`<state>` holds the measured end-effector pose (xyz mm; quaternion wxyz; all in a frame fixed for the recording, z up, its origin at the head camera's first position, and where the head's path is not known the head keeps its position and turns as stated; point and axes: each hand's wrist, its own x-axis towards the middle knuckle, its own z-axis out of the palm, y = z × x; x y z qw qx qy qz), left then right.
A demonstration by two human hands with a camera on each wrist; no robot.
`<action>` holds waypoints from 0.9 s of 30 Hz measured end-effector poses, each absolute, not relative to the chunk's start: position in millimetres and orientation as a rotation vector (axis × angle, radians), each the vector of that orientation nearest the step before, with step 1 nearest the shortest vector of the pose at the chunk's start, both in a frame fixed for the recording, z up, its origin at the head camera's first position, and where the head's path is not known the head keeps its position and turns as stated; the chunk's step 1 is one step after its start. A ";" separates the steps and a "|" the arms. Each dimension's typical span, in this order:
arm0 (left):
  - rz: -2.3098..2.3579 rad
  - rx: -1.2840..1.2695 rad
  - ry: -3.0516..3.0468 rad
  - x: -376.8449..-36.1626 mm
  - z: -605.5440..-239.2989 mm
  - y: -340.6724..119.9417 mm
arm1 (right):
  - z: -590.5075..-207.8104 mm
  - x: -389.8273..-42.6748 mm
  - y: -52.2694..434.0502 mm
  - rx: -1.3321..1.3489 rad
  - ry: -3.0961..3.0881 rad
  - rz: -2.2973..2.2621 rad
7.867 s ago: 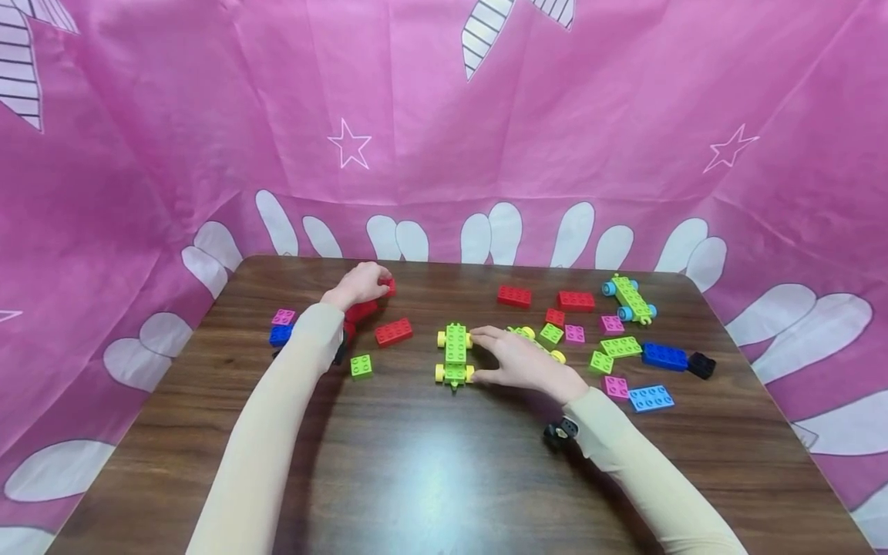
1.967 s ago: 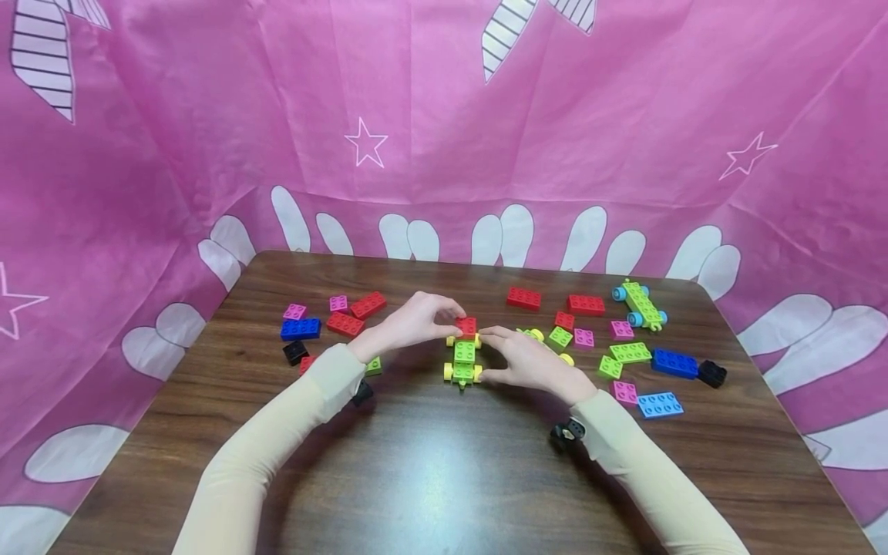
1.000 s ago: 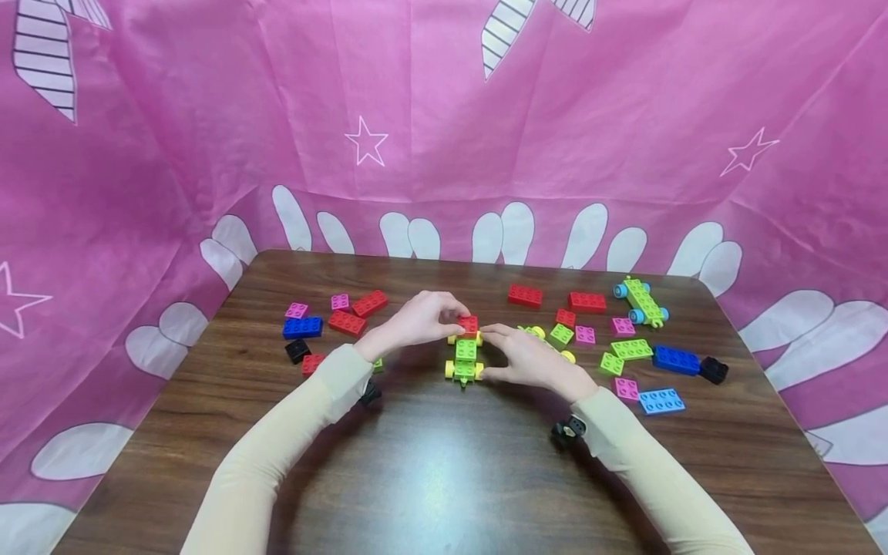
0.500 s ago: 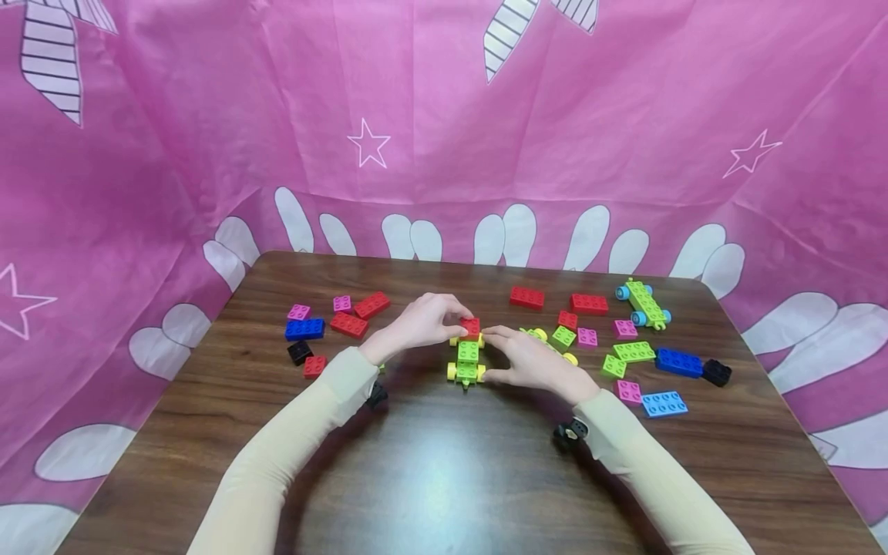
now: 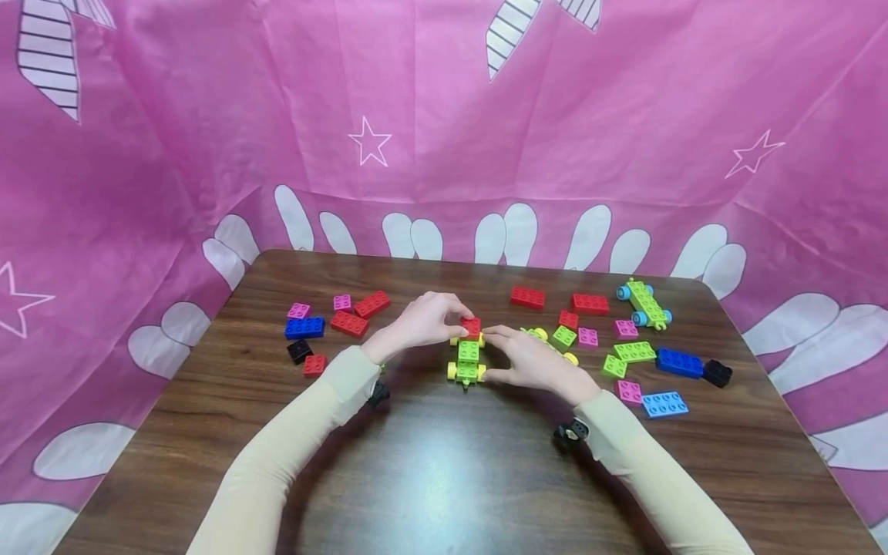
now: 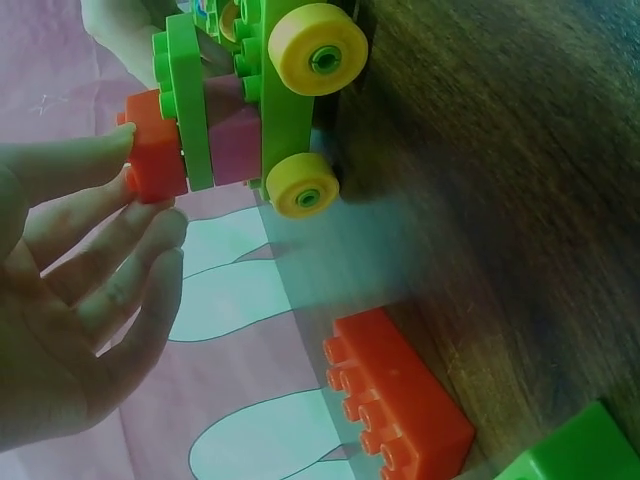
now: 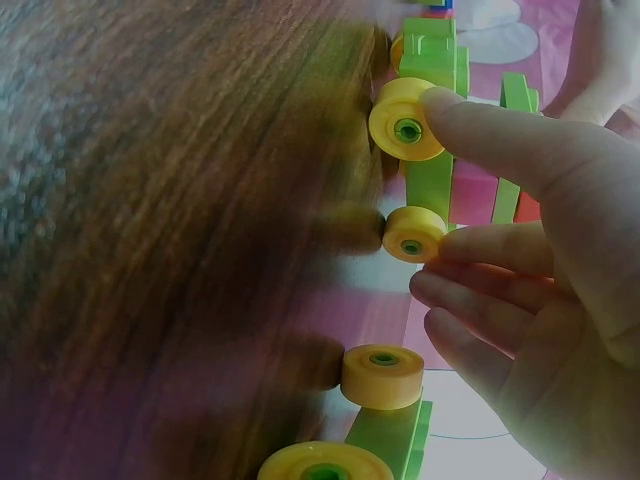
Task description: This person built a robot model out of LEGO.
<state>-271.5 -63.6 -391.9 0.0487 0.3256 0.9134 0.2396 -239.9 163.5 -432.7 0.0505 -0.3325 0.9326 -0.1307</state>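
Note:
A small red 2x2 brick (image 5: 472, 328) sits atop a toy car (image 5: 469, 351) in the middle of the table. My left hand (image 5: 425, 322) pinches this brick between thumb and fingers. In the left wrist view, the red brick (image 6: 157, 147) lies against a green plate (image 6: 190, 105), with a pink brick (image 6: 235, 130) between that plate and the car's green base. My right hand (image 5: 530, 361) is at the car's right side. Its thumb touches one yellow wheel (image 7: 405, 120), its index fingertip the other wheel (image 7: 412, 236). The other right fingers are loosely bent.
A second yellow-wheeled base (image 5: 570, 359) lies partly hidden behind my right hand. A blue-wheeled base (image 5: 643, 303) stands at the far right. Loose bricks lie on both sides, among them a blue brick (image 5: 304, 327), a red brick (image 5: 350, 324) and a light blue plate (image 5: 664, 404).
My left hand has come from a red brick at the far left to the car, where the red brick now sits on top. Over the last two seconds both hands barely move.

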 end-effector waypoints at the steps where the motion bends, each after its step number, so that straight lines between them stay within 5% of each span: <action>1: 0.723 0.988 2.787 -271.2 -391.5 -63.5 | -432.8 -239.9 163.4 -1.015 2.840 -0.398; 27: 0.791 0.956 2.849 -263.0 -403.4 -63.8 | -435.5 -242.0 164.3 -1.027 2.841 -0.417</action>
